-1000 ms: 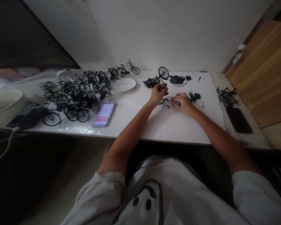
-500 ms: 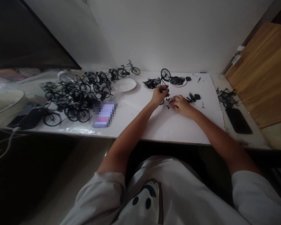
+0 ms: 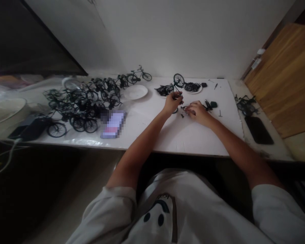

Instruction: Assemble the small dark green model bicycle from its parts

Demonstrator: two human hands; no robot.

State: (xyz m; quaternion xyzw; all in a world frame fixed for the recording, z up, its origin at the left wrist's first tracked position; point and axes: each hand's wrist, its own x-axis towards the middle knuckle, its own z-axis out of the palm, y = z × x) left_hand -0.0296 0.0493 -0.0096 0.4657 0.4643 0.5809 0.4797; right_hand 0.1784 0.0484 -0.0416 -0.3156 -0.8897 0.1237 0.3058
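While left hand (image 3: 173,102) grips a bicycle (image 3: 179,81), right hand (image 3: 197,113), hold unclear, on white tabletop (image 3: 198,142), grey wall (image 3: 180,37) behind.

The one head view looks forward and down from above the shirt (image 3: 205,210), the left hand (image 3: 171,102) and right hand (image 3: 197,114) farther out, facing across the white tabletop (image 3: 193,142) toward the far wall (image 3: 180,40).

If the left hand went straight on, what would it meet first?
Probably the dark parts on the rightmost plate; the height of the left hand is unclear, so it might pass over.
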